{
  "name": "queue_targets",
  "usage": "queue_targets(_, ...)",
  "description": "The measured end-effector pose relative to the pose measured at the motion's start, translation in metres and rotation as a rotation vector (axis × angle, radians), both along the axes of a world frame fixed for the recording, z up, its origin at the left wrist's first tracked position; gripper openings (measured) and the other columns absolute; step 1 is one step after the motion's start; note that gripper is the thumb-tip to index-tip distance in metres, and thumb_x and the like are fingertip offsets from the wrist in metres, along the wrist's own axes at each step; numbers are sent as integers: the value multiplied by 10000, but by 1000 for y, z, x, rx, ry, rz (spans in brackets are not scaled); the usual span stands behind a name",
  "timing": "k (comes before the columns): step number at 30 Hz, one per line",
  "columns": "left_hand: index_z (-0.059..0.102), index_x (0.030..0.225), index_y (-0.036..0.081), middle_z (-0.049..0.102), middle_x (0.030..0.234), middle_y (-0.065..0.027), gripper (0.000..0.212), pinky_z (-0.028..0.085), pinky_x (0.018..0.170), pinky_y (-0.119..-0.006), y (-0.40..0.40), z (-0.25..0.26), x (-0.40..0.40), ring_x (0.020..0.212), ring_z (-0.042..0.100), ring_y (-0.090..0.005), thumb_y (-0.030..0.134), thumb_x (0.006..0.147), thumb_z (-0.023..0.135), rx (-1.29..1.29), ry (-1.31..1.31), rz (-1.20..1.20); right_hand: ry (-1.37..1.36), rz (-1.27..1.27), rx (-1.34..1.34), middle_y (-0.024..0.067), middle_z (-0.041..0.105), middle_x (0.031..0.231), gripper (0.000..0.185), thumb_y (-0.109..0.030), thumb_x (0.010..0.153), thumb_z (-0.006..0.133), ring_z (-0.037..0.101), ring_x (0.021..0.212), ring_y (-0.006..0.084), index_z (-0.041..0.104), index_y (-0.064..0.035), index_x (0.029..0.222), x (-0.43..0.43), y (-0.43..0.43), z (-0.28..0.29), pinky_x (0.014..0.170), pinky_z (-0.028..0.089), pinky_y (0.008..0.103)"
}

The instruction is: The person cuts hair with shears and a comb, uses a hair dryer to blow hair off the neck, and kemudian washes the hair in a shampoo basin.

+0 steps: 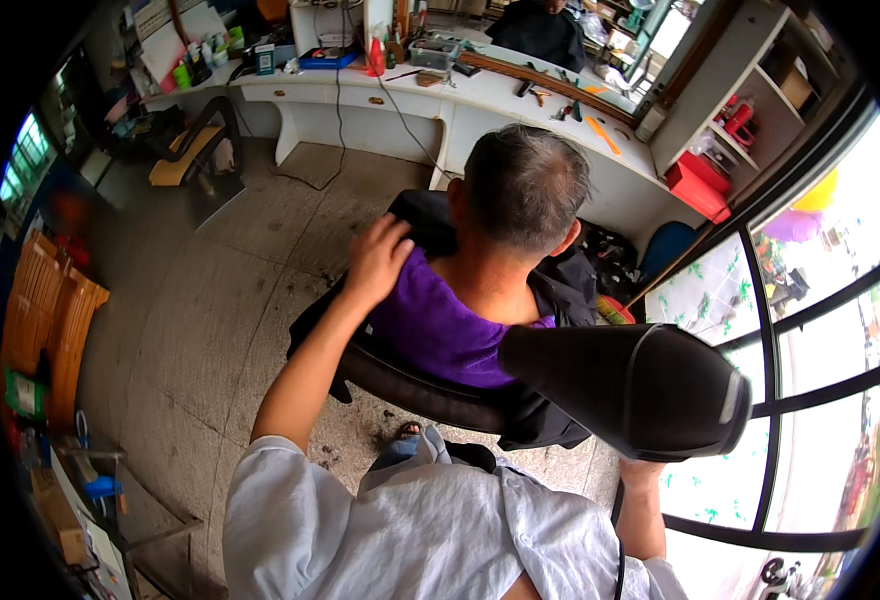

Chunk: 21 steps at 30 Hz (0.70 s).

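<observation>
A black hair dryer (627,390) is in my right hand (641,472), which grips it from below and is mostly hidden under its body. The nozzle points left, at the neck of a person seated in front of me with their back to me. My left hand (380,259) lies on that person's left shoulder, fingers slightly apart, touching the cloth there. A purple towel (432,322) wraps the shoulders, with a black cape (421,214) around it. The person's short grey-black hair (526,184) faces me. No tool shows in my left hand.
The dark padded chair back (425,394) stands between us. Ahead, a white counter (485,90) carries clippers, an orange comb (603,135) and a red spray bottle (375,56) under a mirror. A broom (614,309) and glazed door (770,409) are right; a wooden bench (42,322) is left.
</observation>
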State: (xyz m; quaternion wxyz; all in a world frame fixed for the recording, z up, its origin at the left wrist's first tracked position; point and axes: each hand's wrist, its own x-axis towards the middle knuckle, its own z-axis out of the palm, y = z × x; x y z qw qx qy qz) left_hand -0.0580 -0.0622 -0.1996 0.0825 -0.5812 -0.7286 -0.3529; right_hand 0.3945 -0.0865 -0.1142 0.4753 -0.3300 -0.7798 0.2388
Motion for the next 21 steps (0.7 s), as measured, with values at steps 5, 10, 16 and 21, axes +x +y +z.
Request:
queue_targets(5, 636, 1018, 54, 595, 1073, -172, 315, 436, 865, -389, 34, -13, -49, 1043, 541, -328, 267, 786, 642, -259, -219, -203, 445, -129, 84, 137, 568, 1065, 442, -48, 760, 682, 564, 964, 195, 500, 14, 1157, 2, 44, 30, 778, 482, 283)
queue_targets(10, 632, 887, 44, 623, 931, -131, 163, 444, 796, -359, 66, 34, -71, 918, 572, -292, 97, 735, 653, -71, -196, 19, -3, -434, 107, 10, 562, 670, 187, -99, 749, 708, 501, 584, 52, 577, -3, 842, -2, 80, 81, 520, 388, 179)
queue_targets(16, 598, 954, 46, 580, 928, -113, 163, 408, 796, -398, 65, 72, 55, 895, 526, -307, 50, 810, 522, 394, 58, 16, 134, -251, -209, 28, 614, 749, 224, -61, 715, 734, 564, 670, 87, 594, 30, 864, 46, 97, 70, 627, 446, 201)
queue_targets(21, 630, 929, 65, 575, 879, -67, 181, 429, 747, -357, 87, 65, 200, 845, 543, -255, 183, 792, 619, 170, 180, -236, 103, 42, -400, 29, 618, 768, 228, -64, 697, 750, 556, 625, 88, 598, 10, 850, 90, 138, 52, 565, 456, 210)
